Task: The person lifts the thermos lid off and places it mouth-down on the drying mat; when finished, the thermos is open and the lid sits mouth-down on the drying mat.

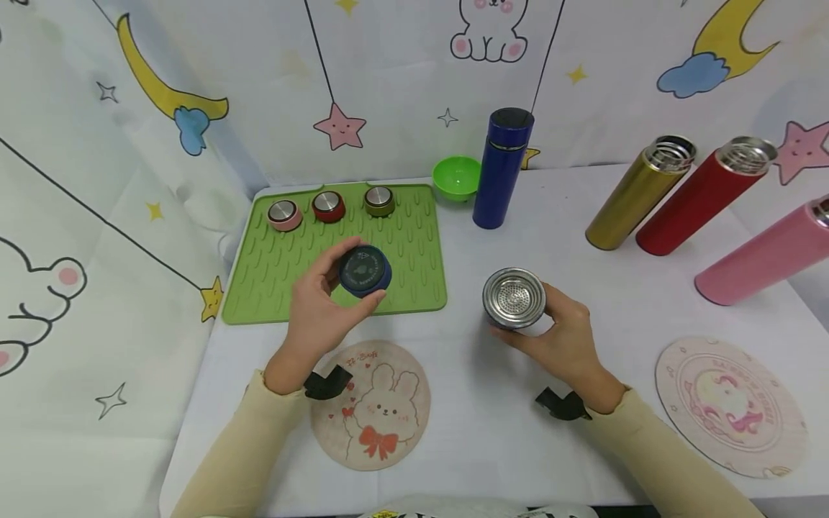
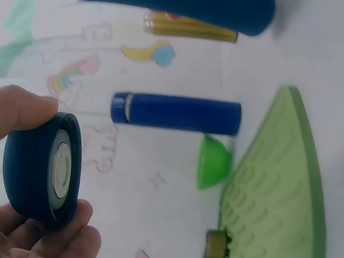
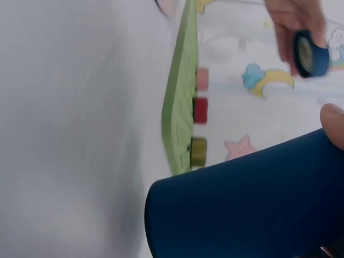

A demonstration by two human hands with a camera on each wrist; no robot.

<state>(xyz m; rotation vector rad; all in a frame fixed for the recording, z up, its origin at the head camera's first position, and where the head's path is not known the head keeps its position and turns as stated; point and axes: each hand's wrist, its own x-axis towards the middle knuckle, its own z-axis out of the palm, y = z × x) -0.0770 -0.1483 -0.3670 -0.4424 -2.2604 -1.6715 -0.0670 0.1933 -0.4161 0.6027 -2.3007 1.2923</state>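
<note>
My left hand (image 1: 314, 302) pinches a dark blue flask lid (image 1: 365, 271) between thumb and fingers, above the front edge of the green mat. Its top faces up in the head view; the left wrist view shows the lid's (image 2: 27, 166) hollow underside with a pale disc inside. Over the middle of the table, my right hand (image 1: 566, 334) grips a dark blue vacuum flask (image 3: 242, 204) round its body. The flask's mouth points at the head camera, with a perforated metal strainer (image 1: 514, 298) seated in it. In the head view, most of the flask's body is hidden beneath its mouth.
Pink (image 1: 284, 215), red (image 1: 328, 206) and olive lids (image 1: 378, 201) sit on the green mat (image 1: 408, 252). Behind stand a green bowl (image 1: 456, 178) and a capped blue flask (image 1: 499, 183). Lidless gold (image 1: 624, 205), red (image 1: 693, 205) and pink flasks (image 1: 758, 255) stand right. Round bunny (image 1: 401, 367) and unicorn mats (image 1: 673, 374) lie in front.
</note>
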